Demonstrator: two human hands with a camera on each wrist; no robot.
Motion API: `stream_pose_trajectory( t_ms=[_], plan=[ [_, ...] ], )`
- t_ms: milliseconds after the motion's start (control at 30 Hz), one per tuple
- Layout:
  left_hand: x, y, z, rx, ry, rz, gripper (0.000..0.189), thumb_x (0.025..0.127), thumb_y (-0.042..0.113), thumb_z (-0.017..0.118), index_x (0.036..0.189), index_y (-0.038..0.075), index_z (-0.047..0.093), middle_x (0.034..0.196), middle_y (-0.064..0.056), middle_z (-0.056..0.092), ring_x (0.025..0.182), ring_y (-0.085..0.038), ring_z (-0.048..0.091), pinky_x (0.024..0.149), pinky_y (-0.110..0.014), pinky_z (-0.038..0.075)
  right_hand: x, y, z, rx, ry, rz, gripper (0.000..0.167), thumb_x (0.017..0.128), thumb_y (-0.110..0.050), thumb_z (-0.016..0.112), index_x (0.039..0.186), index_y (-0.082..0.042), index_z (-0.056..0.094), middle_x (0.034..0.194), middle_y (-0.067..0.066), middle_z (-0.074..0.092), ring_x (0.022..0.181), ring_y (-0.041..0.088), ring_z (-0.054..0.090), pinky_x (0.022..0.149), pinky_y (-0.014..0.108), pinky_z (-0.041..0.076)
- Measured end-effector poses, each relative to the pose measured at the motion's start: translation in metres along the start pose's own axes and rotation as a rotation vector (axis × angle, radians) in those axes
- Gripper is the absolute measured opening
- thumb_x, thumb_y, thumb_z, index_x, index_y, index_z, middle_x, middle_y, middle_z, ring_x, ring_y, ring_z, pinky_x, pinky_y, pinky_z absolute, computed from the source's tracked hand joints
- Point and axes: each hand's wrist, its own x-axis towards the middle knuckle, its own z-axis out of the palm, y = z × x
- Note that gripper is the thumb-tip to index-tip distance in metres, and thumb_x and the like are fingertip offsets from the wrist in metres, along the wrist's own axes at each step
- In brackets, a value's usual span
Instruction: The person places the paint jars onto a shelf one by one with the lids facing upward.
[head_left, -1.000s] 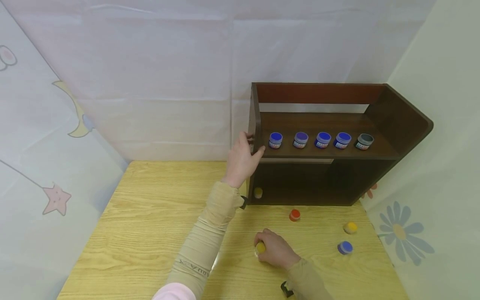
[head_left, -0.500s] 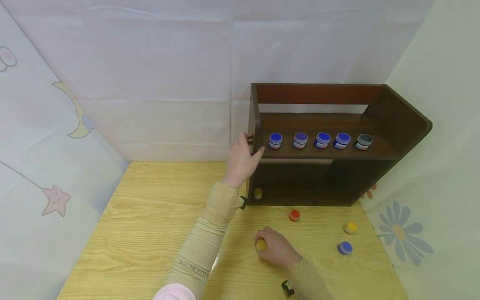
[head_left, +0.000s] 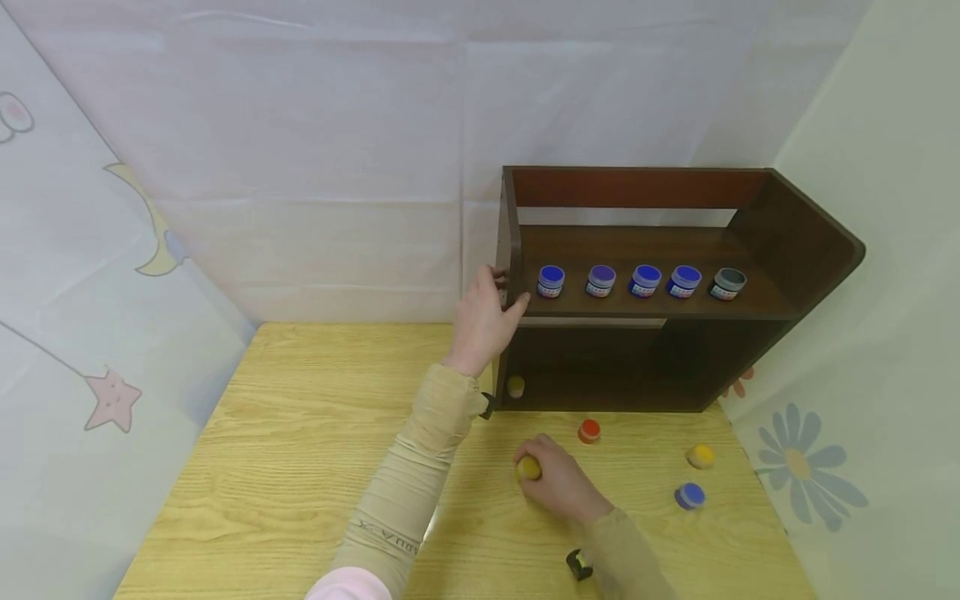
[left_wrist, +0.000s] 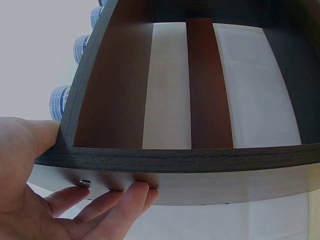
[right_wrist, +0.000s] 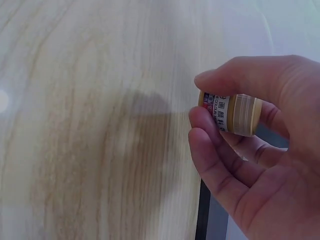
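Left hand (head_left: 483,323) grips the shelf (head_left: 630,243); right hand (head_left: 564,483) pinches the yellow jar (head_left: 529,467) in front of it, best carried level.

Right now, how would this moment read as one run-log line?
left hand: grips shelf unit by left side | right hand: holds yellow-lidded jar | upper shelf: five jars in row

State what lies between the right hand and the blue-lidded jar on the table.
Only bare tabletop lies between the right hand and the blue-lidded jar, as the head view shows.
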Motion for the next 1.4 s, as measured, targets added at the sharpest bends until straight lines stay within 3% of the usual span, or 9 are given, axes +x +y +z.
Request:
stream_pose_trajectory(
  t_ms=[433,800,1067,1400],
  plan=[
    [-0.001,0.001,-0.001,0.002,-0.005,-0.006,0.051,0.1,0.033,0.068,0.134,0.003,0.046,0.124,-0.013,0.062,0.1,-0.028,0.066,0.076,-0.041,0.057,0.004,-0.001,-0.007,0.005,0.117,0.013,0.034,0.081,0.008,0.077,0.109,-0.008,0.067,0.108,0.003,0.061,0.096,0.02,0.061,0.081,0.04,0.054],
    [-0.001,0.001,-0.002,-0.011,-0.008,-0.002,0.051,0.1,0.032,0.067,0.135,0.002,0.046,0.125,-0.013,0.062,0.098,-0.028,0.066,0.074,-0.04,0.056,0.008,-0.001,-0.014,0.046,0.218,0.075,0.036,0.087,-0.001,0.077,0.121,-0.003,0.067,0.11,0.007,0.066,0.079,0.011,0.058,0.071,0.03,0.053],
    [0.0,0.0,-0.001,-0.008,-0.011,-0.006,0.051,0.1,0.033,0.067,0.135,0.002,0.046,0.125,-0.013,0.062,0.095,-0.027,0.066,0.072,-0.039,0.056,0.009,0.001,-0.017,0.092,0.27,0.06,0.034,0.088,-0.001,0.078,0.12,-0.008,0.069,0.119,0.009,0.064,0.089,0.017,0.063,0.075,0.031,0.055],
    [0.0,0.0,-0.001,-0.016,-0.003,0.001,0.05,0.1,0.032,0.068,0.134,0.003,0.046,0.124,-0.013,0.062,0.097,-0.027,0.066,0.074,-0.041,0.055,0.011,0.005,-0.025,0.097,0.309,0.106,0.033,0.09,0.0,0.076,0.12,-0.006,0.067,0.113,0.008,0.058,0.087,0.018,0.06,0.075,0.032,0.054]
  ],
)
